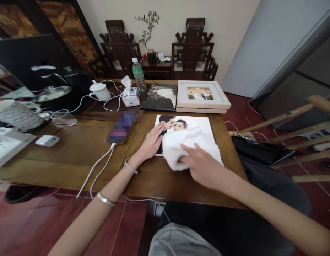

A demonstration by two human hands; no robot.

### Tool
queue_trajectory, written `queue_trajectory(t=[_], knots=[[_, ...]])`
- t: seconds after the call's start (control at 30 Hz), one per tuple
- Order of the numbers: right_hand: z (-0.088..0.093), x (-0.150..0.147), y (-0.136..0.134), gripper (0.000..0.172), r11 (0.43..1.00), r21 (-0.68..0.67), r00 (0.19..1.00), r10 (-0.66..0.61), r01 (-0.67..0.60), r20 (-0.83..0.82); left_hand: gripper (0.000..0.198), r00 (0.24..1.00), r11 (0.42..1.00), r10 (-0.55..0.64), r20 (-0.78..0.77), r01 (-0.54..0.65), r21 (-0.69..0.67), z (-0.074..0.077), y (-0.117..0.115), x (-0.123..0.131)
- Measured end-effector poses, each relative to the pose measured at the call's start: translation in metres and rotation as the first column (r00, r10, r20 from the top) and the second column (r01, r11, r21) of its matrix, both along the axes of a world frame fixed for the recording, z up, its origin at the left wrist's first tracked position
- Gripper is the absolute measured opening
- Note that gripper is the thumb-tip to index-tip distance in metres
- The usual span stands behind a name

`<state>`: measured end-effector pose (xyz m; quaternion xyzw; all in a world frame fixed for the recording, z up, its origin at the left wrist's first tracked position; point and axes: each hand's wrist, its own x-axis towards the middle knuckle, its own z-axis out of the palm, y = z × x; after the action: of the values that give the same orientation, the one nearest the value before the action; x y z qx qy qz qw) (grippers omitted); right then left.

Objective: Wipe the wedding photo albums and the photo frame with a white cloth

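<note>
Wooden tabletop (86, 138), photo panel (203, 122) beneath white cloth (193, 139), right grip (203, 165) clutching cloth, left grip (152, 143) flat, empty, on panel's edge.

"Where is this?"
"A home, by the look of it: carved wooden chairs (194, 46) against the wall (226, 33), a potted plant (151, 56) between them."
"And on the table (178, 183)?"
"A framed photo of a couple (200, 94) at the far right corner, a lidded cup (101, 91) and tissue box (131, 97) near the far edge."
</note>
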<state>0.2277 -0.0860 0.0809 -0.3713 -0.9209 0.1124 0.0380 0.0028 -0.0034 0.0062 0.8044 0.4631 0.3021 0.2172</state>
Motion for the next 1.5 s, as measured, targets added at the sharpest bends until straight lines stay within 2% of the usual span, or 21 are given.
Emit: queue_trajectory(t=[0.23, 0.3, 0.37, 0.5, 0.6, 0.67, 0.77, 0.83, 0.93, 1.0, 1.1, 1.23, 1.3, 1.37, 1.5], knots=[[0.008, -0.006, 0.093, 0.043, 0.989, 0.064, 0.990, -0.132, 0.135, -0.057, 0.049, 0.999, 1.000, -0.014, 0.039, 0.013, 0.027, -0.002, 0.001, 0.000], [0.006, -0.012, 0.109, 0.037, 0.984, 0.091, 0.986, -0.151, 0.156, -0.065, 0.049, 0.997, 0.999, -0.012, 0.081, 0.010, 0.031, 0.000, 0.000, 0.001], [0.001, -0.021, 0.116, 0.039, 0.976, 0.138, 0.985, -0.169, 0.171, -0.029, 0.048, 0.989, 0.999, 0.003, 0.146, -0.010, 0.050, 0.004, -0.002, 0.001], [-0.017, -0.045, 0.097, 0.051, 0.962, 0.246, 0.983, -0.152, 0.122, 0.104, 0.049, 0.938, 0.992, 0.056, 0.341, -0.092, 0.090, 0.009, -0.006, 0.000], [-0.024, -0.054, 0.064, 0.042, 0.969, 0.244, 0.992, -0.007, -0.024, 0.125, 0.052, 0.883, 0.987, 0.060, 0.465, -0.122, 0.104, 0.007, -0.006, -0.002], [-0.023, -0.052, 0.042, 0.038, 0.963, 0.233, 0.988, 0.116, -0.137, 0.105, 0.053, 0.875, 0.985, 0.058, 0.481, -0.129, 0.117, 0.005, -0.005, -0.003], [-0.015, -0.038, 0.016, 0.038, 0.954, 0.153, 0.964, 0.242, -0.257, 0.108, 0.055, 0.900, 0.982, 0.056, 0.433, -0.127, 0.138, 0.004, -0.005, -0.003], [-0.009, -0.024, 0.004, 0.040, 0.956, 0.060, 0.953, 0.278, -0.287, 0.122, 0.055, 0.933, 0.983, 0.053, 0.355, -0.112, 0.147, 0.004, -0.006, -0.001], [0.001, 0.000, -0.004, 0.053, 0.966, -0.047, 0.960, 0.259, -0.255, 0.105, 0.055, 0.982, 0.990, 0.031, 0.185, -0.056, 0.133, 0.006, -0.009, 0.002], [0.006, 0.016, -0.003, 0.059, 0.979, -0.069, 0.977, 0.199, -0.194, 0.076, 0.055, 0.995, 0.994, 0.024, 0.102, -0.034, 0.104, 0.008, -0.010, 0.004], [0.011, 0.034, 0.013, 0.061, 0.997, -0.065, 0.997, 0.053, -0.049, 0.053, 0.053, 0.998, 0.998, 0.036, 0.043, -0.039, 0.055, 0.010, -0.010, 0.006], [0.009, 0.038, 0.054, 0.060, 0.997, -0.010, 0.997, -0.080, 0.080, -0.001, 0.050, 1.000, 0.999, 0.022, 0.006, -0.022, 0.035, 0.010, -0.008, 0.006], [0.007, 0.028, 0.078, 0.054, 0.995, 0.024, 0.992, -0.098, 0.100, -0.074, 0.049, 1.000, 0.999, 0.016, -0.001, -0.015, 0.044, 0.008, -0.007, 0.006], [0.007, 0.011, 0.102, 0.045, 0.994, 0.002, 0.977, -0.108, 0.110, -0.183, 0.048, 1.000, 0.998, 0.016, -0.002, -0.016, 0.053, 0.007, -0.006, 0.006], [0.011, -0.037, 0.140, 0.043, 0.970, -0.208, 0.928, -0.190, 0.126, -0.320, 0.047, 1.000, 0.997, 0.028, -0.007, -0.028, 0.069, 0.004, -0.005, 0.005]])
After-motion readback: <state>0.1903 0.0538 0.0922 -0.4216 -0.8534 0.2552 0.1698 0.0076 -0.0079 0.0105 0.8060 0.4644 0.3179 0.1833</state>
